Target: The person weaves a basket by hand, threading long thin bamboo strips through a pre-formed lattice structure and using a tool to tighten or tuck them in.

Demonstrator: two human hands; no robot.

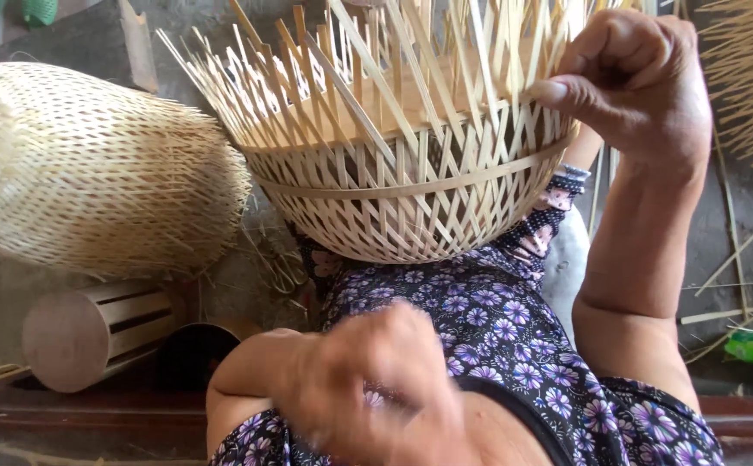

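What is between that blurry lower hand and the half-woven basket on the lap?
Nothing visible: only the flowered fabric of the lap lies between the left hand and the basket. The right hand already grips its strips.

The half-woven basket (411,173) rests on the person's lap in the middle — the right hand (635,78) on its upper right rim, the left hand (376,380) below and in front of it — with a finished basket (91,173) to its left and a wooden cylinder (91,332) beneath that one.

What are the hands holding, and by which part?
Right hand grips the half-woven pale bamboo-strip basket at its upper rim strips. Left hand is blurred; no hold can be told.
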